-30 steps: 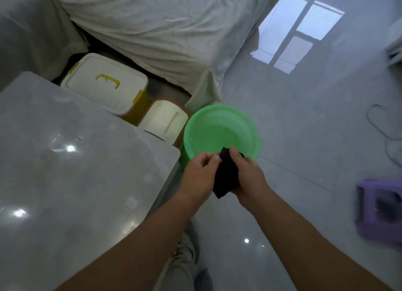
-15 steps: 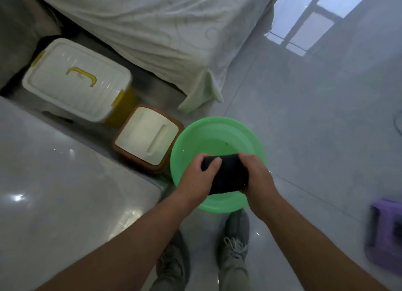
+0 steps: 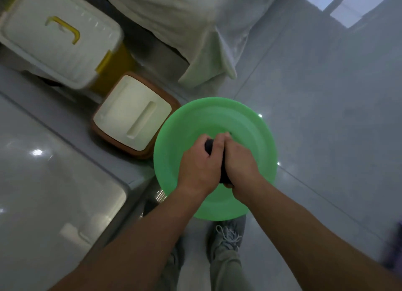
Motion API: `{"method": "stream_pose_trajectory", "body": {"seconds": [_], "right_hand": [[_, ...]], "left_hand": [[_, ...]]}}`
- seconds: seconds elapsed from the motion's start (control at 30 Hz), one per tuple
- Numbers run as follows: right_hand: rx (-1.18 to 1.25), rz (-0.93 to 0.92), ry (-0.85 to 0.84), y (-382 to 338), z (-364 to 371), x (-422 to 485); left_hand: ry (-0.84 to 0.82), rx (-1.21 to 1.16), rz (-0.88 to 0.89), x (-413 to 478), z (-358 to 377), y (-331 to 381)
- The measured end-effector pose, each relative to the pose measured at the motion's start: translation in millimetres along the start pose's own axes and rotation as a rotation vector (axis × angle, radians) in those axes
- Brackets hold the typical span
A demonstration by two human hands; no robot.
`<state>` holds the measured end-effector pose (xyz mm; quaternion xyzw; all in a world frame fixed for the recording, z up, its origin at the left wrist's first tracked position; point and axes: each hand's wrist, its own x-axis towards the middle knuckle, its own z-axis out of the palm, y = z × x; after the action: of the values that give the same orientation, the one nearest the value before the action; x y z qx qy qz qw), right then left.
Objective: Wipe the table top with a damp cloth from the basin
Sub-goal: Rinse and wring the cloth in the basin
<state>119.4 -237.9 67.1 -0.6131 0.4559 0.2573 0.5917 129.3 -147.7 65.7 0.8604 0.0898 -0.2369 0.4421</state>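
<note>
A green basin (image 3: 245, 125) stands on the floor in front of my feet. Above its middle, my left hand (image 3: 199, 166) and my right hand (image 3: 240, 166) are pressed together and both grip a dark cloth (image 3: 209, 146), bunched into a roll. Only its far end and a strip between my palms show. The glossy grey table top (image 3: 50, 195) fills the lower left, its corner close to the basin's left rim.
A brown box with a cream lid (image 3: 132, 114) sits against the basin's left side. A white bin with yellow handle (image 3: 58, 33) lies beyond it. A bed's white sheet (image 3: 195, 25) hangs at the top. Shiny floor tiles (image 3: 326, 116) spread to the right.
The view has tilted down over the basin. My hands have closed together, squeezing the cloth from a spread hold into a tight roll.
</note>
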Motion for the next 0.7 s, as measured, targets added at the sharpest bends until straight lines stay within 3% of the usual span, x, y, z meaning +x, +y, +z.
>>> {"method": "stream_pose_trajectory", "body": {"seconds": [0.33,0.53,0.7], "right_hand": [[-0.069,-0.248,0.058,22,12,26],[-0.170,-0.422,0.130,27,17,34],[-0.181,-0.414,0.044,31,11,24]], "left_hand": [[-0.018,-0.029,-0.210,15,13,-26],[-0.056,-0.183,-0.378,24,13,-25],[-0.153,-0.197,-0.537,30,4,-23]]}}
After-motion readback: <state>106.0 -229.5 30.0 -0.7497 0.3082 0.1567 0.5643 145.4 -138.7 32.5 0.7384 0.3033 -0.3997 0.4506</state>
